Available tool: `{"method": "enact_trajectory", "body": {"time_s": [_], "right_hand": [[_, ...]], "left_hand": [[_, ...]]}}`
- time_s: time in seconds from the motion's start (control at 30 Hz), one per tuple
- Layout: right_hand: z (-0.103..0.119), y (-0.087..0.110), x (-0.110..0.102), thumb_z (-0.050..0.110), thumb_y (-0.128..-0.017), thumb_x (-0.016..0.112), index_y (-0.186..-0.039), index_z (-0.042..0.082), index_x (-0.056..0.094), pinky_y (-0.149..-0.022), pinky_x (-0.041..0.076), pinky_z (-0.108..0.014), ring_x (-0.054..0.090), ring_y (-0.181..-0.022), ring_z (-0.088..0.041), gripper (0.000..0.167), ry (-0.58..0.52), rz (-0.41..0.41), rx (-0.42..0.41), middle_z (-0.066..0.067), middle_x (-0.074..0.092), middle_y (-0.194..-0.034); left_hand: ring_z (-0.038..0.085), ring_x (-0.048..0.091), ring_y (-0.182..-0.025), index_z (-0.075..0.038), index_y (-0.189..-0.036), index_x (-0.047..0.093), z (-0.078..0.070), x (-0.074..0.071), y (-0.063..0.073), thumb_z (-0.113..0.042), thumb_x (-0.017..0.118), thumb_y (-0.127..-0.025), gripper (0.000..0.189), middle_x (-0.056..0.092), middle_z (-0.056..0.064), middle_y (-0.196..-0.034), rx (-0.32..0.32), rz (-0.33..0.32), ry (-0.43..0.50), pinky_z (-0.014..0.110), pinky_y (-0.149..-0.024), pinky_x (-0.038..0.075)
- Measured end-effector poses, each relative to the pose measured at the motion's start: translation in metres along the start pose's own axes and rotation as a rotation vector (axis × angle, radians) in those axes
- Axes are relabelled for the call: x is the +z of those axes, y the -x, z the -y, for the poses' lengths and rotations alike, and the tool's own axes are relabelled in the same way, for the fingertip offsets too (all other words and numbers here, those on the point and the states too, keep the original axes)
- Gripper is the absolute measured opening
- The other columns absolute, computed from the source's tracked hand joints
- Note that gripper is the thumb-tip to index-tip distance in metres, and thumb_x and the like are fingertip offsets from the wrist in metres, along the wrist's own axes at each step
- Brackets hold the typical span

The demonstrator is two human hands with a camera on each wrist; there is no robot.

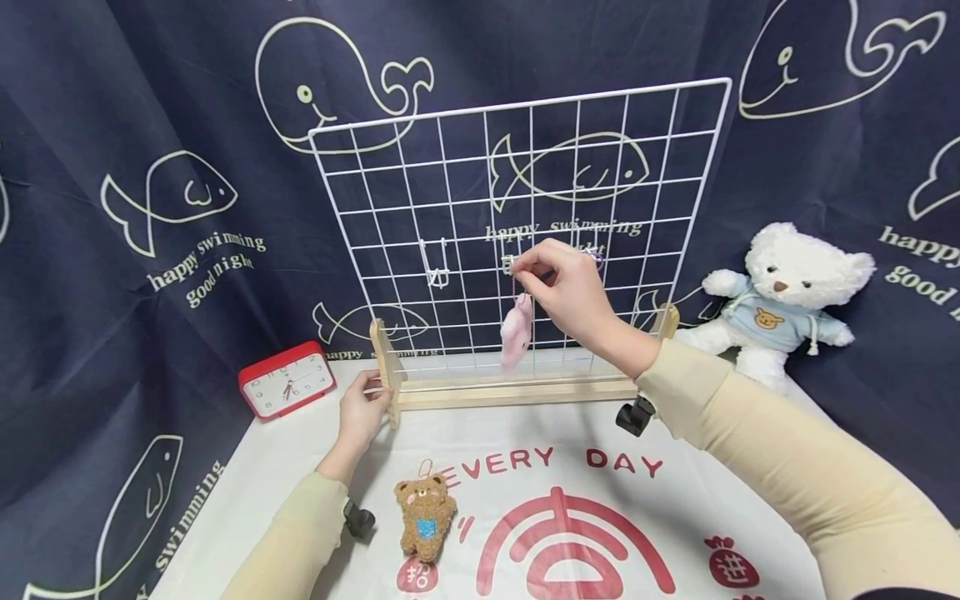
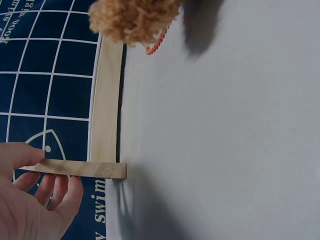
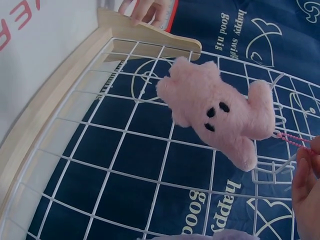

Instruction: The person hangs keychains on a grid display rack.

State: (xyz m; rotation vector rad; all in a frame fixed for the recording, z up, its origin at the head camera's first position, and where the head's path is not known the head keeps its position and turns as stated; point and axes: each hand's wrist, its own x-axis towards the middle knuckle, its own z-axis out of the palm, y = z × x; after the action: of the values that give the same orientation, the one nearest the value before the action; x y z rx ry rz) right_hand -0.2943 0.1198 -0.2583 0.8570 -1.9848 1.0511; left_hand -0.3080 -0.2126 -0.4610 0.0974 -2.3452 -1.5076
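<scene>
My right hand (image 1: 573, 287) pinches the pink bead chain (image 3: 295, 140) of a small pink plush bunny (image 3: 210, 105). The bunny hangs from it in front of a white wire grid (image 1: 531, 167), its long ears toward the chain and its face showing in the right wrist view. Close by the fingers, a white hook (image 3: 272, 172) sits on the grid. My left hand (image 1: 363, 412) grips the wooden end piece (image 2: 80, 168) of the grid's stand, thumb on one side and fingers on the other.
Another white hook (image 1: 435, 265) is on the grid farther left. A brown plush bear (image 1: 425, 517) lies on the white printed tabletop (image 1: 592, 500). A red clock (image 1: 288, 381) stands at left, a white teddy bear (image 1: 783, 300) at right. Something purple (image 3: 215, 235) edges into the right wrist view.
</scene>
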Motion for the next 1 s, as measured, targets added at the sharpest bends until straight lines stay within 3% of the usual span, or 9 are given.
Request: {"method": "enact_trajectory", "body": {"time_s": [0.6,0.8,0.9,1.0], "right_hand": [[-0.0047,-0.0100,0.0043,-0.001,-0.092,0.071,-0.094,0.003,0.076,-0.068,0.054,-0.020,0.061,-0.073,-0.014,0.007,0.024,-0.001,0.032,-0.007,0.071,-0.090],[-0.0052,-0.0098,0.0037,-0.001,-0.093,0.070,-0.094,0.002,0.076,-0.068,0.052,-0.030,0.063,-0.078,-0.017,0.007,0.044,0.006,0.065,-0.008,0.071,-0.093],[-0.0069,-0.0099,0.0042,-0.002,-0.092,0.070,-0.094,0.002,0.076,-0.085,0.053,-0.033,0.063,-0.078,-0.019,0.007,0.063,0.006,0.068,-0.009,0.072,-0.095],[-0.0085,-0.0103,0.0050,-0.004,-0.091,0.069,-0.095,0.002,0.076,-0.108,0.044,-0.031,0.063,-0.077,-0.021,0.009,0.074,0.007,0.065,-0.010,0.072,-0.096]], "left_hand": [[0.041,0.068,-0.107,0.003,-0.127,0.062,-0.0021,-0.0008,0.0001,0.004,0.067,-0.089,0.038,0.068,0.026,-0.116,-0.005,0.004,0.001,0.046,-0.095,0.058],[0.042,0.068,-0.106,0.004,-0.126,0.062,-0.0019,-0.0003,0.0010,0.006,0.067,-0.089,0.037,0.067,0.027,-0.115,0.000,0.002,0.008,0.045,-0.093,0.059],[0.042,0.068,-0.106,0.005,-0.125,0.062,-0.0013,0.0000,0.0010,0.007,0.067,-0.089,0.037,0.068,0.027,-0.114,0.005,-0.001,0.006,0.045,-0.093,0.059],[0.042,0.068,-0.106,0.004,-0.125,0.062,-0.0012,0.0002,0.0005,0.007,0.066,-0.089,0.036,0.068,0.027,-0.114,0.009,-0.002,0.000,0.045,-0.094,0.059]]}}
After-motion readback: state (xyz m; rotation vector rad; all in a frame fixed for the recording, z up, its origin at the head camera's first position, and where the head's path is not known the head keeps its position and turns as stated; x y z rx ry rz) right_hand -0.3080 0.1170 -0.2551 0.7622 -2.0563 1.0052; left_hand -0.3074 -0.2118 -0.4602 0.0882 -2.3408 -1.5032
